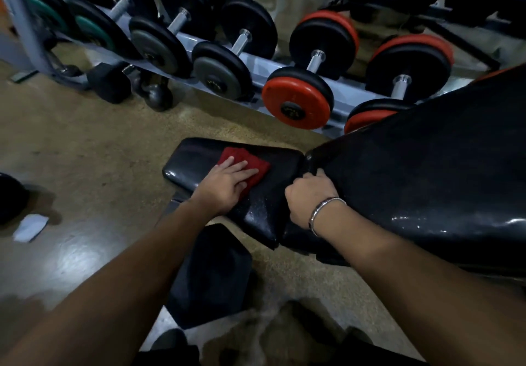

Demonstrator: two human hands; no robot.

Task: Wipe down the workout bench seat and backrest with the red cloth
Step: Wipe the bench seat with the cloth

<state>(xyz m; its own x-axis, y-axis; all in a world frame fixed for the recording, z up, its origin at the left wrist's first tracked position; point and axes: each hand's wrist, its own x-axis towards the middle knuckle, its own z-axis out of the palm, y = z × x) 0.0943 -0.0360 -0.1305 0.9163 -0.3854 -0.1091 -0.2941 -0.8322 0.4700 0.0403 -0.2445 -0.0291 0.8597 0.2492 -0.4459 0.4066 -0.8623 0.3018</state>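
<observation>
The black padded bench seat (193, 161) lies low at the centre, with the black backrest (427, 172) rising to the right. A red cloth (244, 158) lies flat on the seat. My left hand (227, 183) presses on the cloth with straight, spread fingers. My right hand (308, 195), with a silver bracelet on the wrist, grips the lower end of the backrest, fingers curled over its edge near the gap between the two pads. The near part of the seat looks wet and shiny.
A dumbbell rack (256, 67) with several black, grey and red dumbbells runs behind the bench. A kettlebell (155, 95) stands on the floor under it. A white paper scrap (30, 227) lies at the left. The bench's black base (210, 274) sits below the seat.
</observation>
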